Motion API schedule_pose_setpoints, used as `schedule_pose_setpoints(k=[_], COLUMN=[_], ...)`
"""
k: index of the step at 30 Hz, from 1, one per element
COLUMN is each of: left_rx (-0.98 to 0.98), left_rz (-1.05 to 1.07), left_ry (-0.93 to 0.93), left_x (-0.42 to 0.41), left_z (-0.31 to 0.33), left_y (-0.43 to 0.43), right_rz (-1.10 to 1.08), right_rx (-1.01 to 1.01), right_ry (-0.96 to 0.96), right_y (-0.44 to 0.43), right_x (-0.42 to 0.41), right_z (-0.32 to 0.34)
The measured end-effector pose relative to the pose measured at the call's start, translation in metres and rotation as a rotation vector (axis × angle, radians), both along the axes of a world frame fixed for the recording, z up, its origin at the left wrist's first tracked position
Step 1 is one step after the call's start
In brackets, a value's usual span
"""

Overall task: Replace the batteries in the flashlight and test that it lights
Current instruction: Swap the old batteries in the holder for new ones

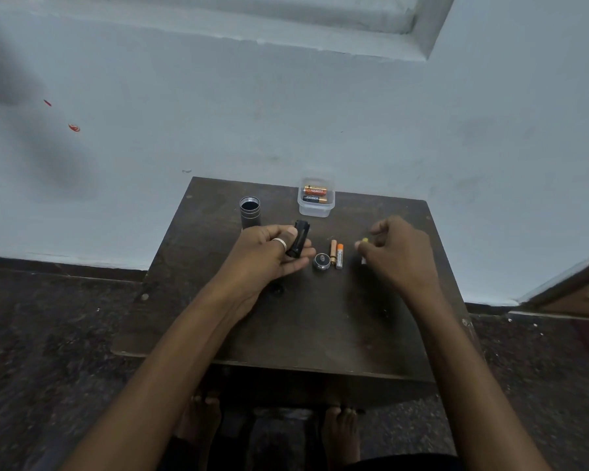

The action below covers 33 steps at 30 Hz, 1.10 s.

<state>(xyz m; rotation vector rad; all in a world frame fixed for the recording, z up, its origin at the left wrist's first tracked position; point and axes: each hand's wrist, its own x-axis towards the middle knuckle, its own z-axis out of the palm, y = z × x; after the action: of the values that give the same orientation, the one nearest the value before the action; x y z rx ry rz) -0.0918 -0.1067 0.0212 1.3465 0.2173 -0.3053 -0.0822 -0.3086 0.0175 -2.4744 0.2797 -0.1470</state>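
Fingers (300,264) of your left hand (272,256) curl round a black battery holder (300,243) over the surface (320,317). Your right hand (398,253) has its fingers (361,246) pinched narrow on a small battery (365,240) with a yellow tip. Between your hands lie the end cap (321,261) and two loose batteries (336,254). Your flashlight body (250,212) stands upright beyond your left hand, near a clear plastic tub (315,212) holding more batteries.
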Motion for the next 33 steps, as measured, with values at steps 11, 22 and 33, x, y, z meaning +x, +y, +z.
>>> schedule_pose_setpoints(k=[11, 22, 33], left_rx=[0.005, -0.048, -0.076], left_rz=[-0.019, -0.012, -0.059], left_ry=[0.079, 0.121, 0.137], left_x=[0.000, 0.000, -0.001], left_z=[0.000, 0.001, 0.005], left_y=[0.000, 0.001, 0.003], right_rz=[0.011, 0.293, 0.405], right_rx=[-0.054, -0.243, -0.637], right_ry=[-0.095, -0.121, 0.098], right_y=[0.008, 0.049, 0.070], right_x=[0.002, 0.095, 0.130], right_z=[0.001, 0.040, 0.027])
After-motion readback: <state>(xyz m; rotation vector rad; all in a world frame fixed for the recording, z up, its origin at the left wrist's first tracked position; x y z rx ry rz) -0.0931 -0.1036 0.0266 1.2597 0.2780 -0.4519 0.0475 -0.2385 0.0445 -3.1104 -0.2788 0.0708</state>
